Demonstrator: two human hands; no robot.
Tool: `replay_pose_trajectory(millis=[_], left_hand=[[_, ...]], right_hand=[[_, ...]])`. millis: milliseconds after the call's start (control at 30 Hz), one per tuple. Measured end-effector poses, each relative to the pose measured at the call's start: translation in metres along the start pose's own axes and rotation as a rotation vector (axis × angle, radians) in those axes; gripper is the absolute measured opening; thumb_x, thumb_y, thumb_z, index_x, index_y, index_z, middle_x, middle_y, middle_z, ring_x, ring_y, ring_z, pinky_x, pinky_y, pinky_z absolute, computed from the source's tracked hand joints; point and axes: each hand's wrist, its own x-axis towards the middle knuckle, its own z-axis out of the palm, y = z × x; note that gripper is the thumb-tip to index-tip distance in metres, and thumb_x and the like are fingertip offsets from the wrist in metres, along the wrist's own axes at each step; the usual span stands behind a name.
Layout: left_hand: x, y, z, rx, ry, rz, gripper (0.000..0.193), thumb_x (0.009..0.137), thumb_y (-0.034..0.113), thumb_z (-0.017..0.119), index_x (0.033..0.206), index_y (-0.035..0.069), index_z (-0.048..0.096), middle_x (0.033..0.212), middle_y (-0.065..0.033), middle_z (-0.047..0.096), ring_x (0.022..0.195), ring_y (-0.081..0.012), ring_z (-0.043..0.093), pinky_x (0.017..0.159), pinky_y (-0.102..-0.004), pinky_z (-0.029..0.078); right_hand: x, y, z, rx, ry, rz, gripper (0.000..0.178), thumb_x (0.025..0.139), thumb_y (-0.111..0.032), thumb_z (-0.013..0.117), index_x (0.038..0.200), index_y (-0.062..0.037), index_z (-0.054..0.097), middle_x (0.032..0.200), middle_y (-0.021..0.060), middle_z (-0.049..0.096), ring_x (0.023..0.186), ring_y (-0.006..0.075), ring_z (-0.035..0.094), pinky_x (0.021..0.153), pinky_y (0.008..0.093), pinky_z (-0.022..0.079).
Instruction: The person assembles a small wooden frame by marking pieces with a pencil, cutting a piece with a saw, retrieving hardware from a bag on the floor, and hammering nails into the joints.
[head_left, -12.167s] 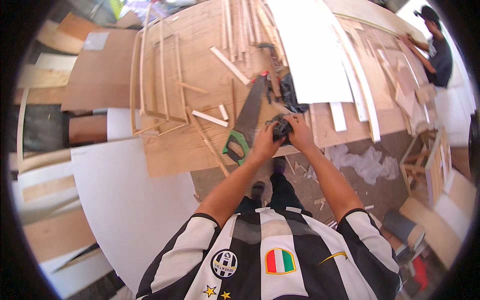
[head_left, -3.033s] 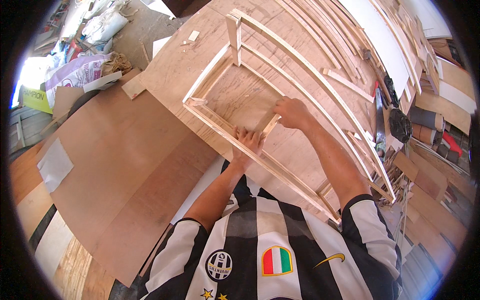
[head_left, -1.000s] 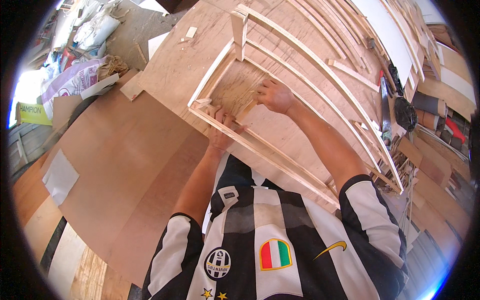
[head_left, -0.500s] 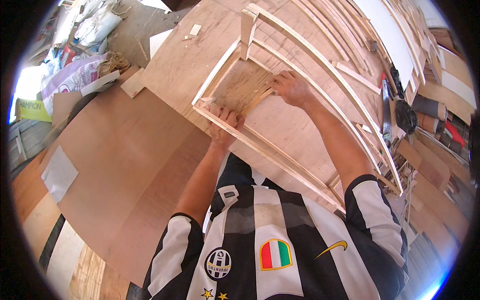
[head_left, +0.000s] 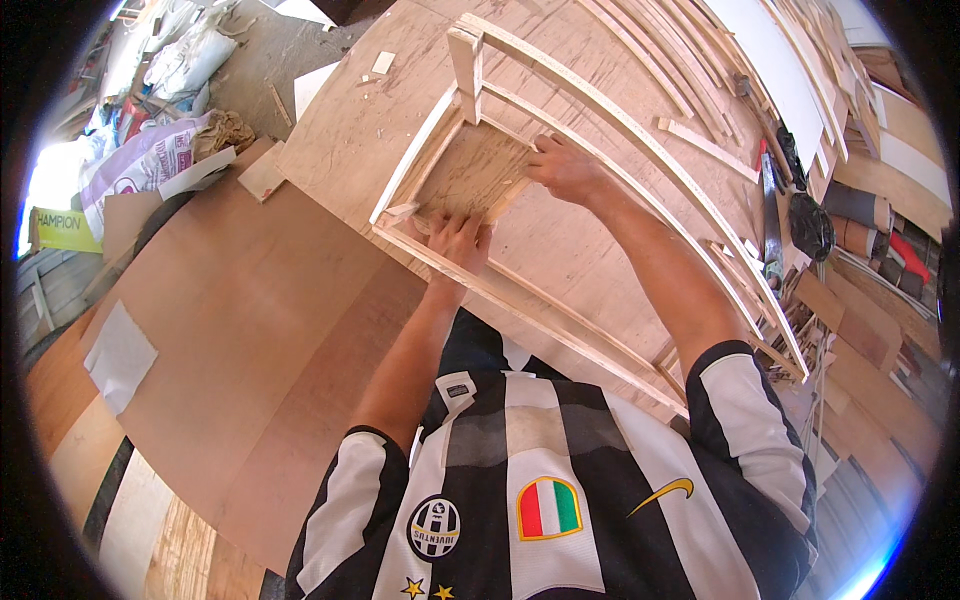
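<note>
A long frame of pale wooden strips, with a short upright post at its far left corner, lies on a plywood sheet. Inside its left end sits a small plywood panel. My left hand reaches over the near rail, its fingers bent onto the panel's near side and its thumb by the right edge. At the panel's far right corner, my right hand grips the edge with curled fingers. Both palms hide parts of the panel's edge, and its underside is out of sight.
Long wood strips lie at the far right. Beside them are a hand saw, a hammer and a black plastic bag. A brown sheet spreads on the left. Sacks are heaped at the far left.
The frame has shifted slightly to the left. The panel, tilted at its right edge before, now lies flatter inside the frame. My right hand has moved a little left with it.
</note>
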Motion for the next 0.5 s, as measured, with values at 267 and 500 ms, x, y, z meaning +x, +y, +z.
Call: replay_pose_trajectory(millis=[267,500], left_hand=[[-0.003,-0.005,0.005,-0.027,0.013,-0.016,0.025,0.082,0.035,0.081,0.099,0.017,0.08,0.095,0.0003,0.074,0.108,-0.027,0.062,0.111,-0.0768,0.016],[0.003,0.016,-0.003,-0.01,0.074,-0.043,0.038,0.082,0.034,0.081,0.114,0.017,0.074,0.112,-0.0084,0.07,0.126,-0.0342,0.055,0.115,-0.0661,0.023]], right_hand=[[-0.003,-0.007,0.0,0.054,0.089,0.063,0.03,0.079,-0.009,0.076,0.108,-0.0115,0.07,0.11,0.0014,0.065,0.11,0.0263,0.058,0.093,0.0385,0.053],[-0.031,-0.013,0.001,0.252,0.248,0.435,0.042,0.087,-0.019,0.075,0.127,-0.0102,0.066,0.122,0.0135,0.065,0.114,0.0352,0.064,0.092,0.0433,0.057]])
